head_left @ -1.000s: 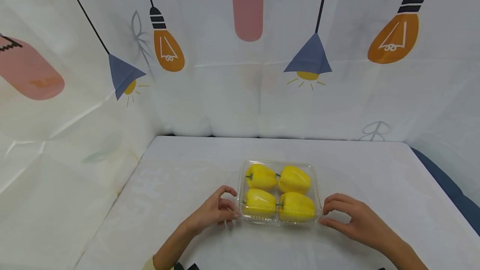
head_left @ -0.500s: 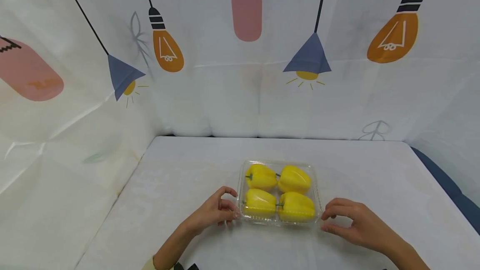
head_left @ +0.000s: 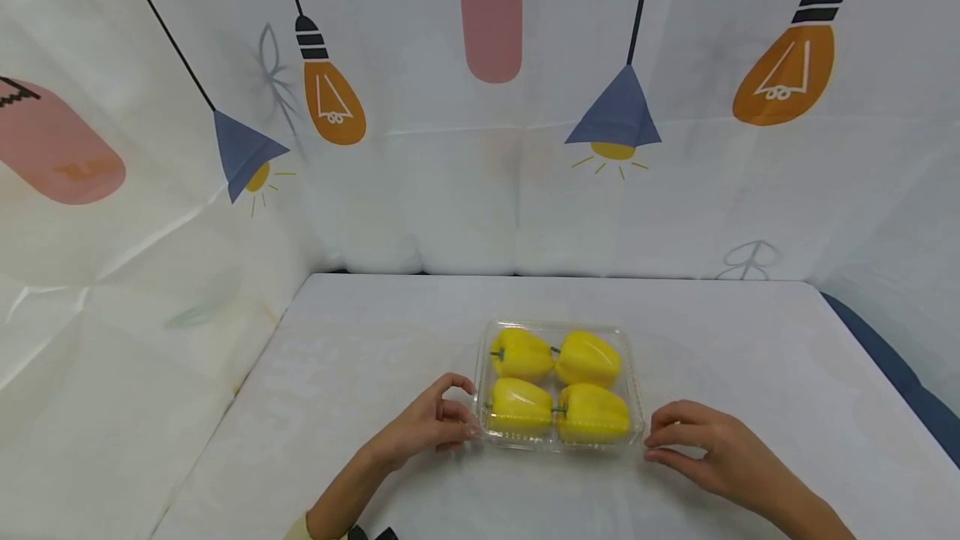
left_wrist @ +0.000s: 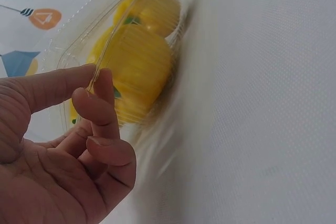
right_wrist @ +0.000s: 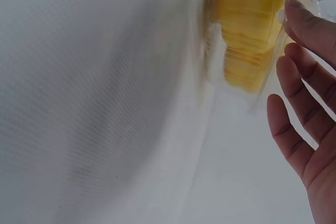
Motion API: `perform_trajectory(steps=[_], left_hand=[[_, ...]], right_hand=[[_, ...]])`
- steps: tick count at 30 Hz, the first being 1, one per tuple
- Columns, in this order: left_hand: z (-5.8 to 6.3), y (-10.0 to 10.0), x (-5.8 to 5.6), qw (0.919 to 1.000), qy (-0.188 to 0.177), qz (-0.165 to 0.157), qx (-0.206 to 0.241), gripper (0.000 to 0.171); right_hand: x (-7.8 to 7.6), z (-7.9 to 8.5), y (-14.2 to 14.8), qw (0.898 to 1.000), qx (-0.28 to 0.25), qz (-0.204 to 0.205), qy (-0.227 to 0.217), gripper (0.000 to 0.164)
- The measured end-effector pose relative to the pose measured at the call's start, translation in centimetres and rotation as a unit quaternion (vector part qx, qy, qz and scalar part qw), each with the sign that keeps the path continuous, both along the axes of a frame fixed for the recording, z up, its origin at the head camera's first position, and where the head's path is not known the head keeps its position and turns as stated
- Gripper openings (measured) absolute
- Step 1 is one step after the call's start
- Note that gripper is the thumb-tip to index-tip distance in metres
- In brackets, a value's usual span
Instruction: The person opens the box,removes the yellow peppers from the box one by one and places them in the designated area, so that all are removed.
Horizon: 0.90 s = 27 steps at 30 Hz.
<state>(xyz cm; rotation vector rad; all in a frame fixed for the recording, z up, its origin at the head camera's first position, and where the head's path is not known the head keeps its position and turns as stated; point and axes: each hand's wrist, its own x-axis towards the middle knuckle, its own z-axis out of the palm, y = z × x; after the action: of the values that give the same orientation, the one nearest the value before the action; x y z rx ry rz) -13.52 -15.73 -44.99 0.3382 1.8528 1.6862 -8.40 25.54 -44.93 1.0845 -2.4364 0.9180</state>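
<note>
A clear plastic clamshell container (head_left: pixel 558 442) lies in the middle of the table, its lid over several yellow bell peppers (head_left: pixel 592 413) with green stems. My left hand (head_left: pixel 427 423) pinches the rim at its left front corner. In the left wrist view the thumb and bent fingers (left_wrist: pixel 97 109) meet at that rim. At the right front corner is my right hand (head_left: pixel 708 444), its fingertips close against the edge. In the right wrist view the thumb touches the rim, and the other fingers (right_wrist: pixel 296 95) are loosely bent beside it, not clearly gripping.
The white table (head_left: pixel 375 332) reaches back to a white cloth backdrop (head_left: pixel 450 190) printed with lamps and light bulbs. A similar cloth hangs on the left side. Something dark blue (head_left: pixel 900 365) shows beyond the right table edge.
My right hand has shifted slightly down and to the right along the container's corner, its thumb and fingers drawing nearer each other. The left hand and the container have stayed in place.
</note>
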Motion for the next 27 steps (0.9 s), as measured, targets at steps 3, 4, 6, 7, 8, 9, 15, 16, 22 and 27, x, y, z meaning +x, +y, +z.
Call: perform_trajectory(steps=[3, 4, 6, 7, 8, 9, 15, 16, 22, 27], left_hand=[[-0.03, -0.01, -0.04, 1.0, -0.001, -0.005, 0.004, 0.052], [-0.05, -0.01, -0.05, 1.0, -0.001, -0.005, 0.004, 0.052], [-0.05, -0.01, -0.06, 1.0, -0.002, -0.006, 0.005, 0.052], [-0.05, -0.01, -0.07, 1.0, -0.003, -0.006, 0.005, 0.053], [-0.06, -0.02, -0.07, 1.0, -0.004, -0.006, 0.005, 0.053], [-0.06, -0.03, -0.06, 1.0, -0.005, -0.006, 0.006, 0.053], [-0.22, -0.08, -0.06, 0.9999, -0.001, -0.011, 0.013, 0.052], [-0.25, -0.09, -0.07, 0.9998, 0.001, -0.011, 0.014, 0.052], [-0.21, -0.05, 0.0, 0.9999, 0.006, -0.008, 0.012, 0.051], [-0.03, 0.05, 0.04, 1.0, 0.007, 0.0, -0.004, 0.051]], right_hand=[[-0.1, -0.16, -0.03, 0.999, 0.0, 0.014, 0.029, 0.016], [-0.11, -0.2, -0.05, 0.999, -0.001, 0.019, 0.034, 0.01], [-0.2, -0.34, -0.05, 0.999, -0.003, 0.029, 0.045, 0.009], [-0.27, -0.43, -0.07, 0.998, -0.004, 0.033, 0.054, 0.012], [-0.32, -0.5, -0.08, 0.998, -0.006, 0.034, 0.06, 0.015], [-0.39, -0.58, -0.11, 0.997, -0.011, 0.037, 0.067, 0.014], [-0.56, -0.61, -0.45, 0.995, -0.012, 0.016, 0.098, 0.012], [-0.54, -0.52, -0.5, 0.996, -0.008, 0.009, 0.094, 0.014], [-0.4, -0.12, -0.64, 0.999, 0.003, -0.022, 0.047, 0.012], [-0.62, -0.09, -0.67, 0.999, -0.032, -0.01, 0.042, 0.021]])
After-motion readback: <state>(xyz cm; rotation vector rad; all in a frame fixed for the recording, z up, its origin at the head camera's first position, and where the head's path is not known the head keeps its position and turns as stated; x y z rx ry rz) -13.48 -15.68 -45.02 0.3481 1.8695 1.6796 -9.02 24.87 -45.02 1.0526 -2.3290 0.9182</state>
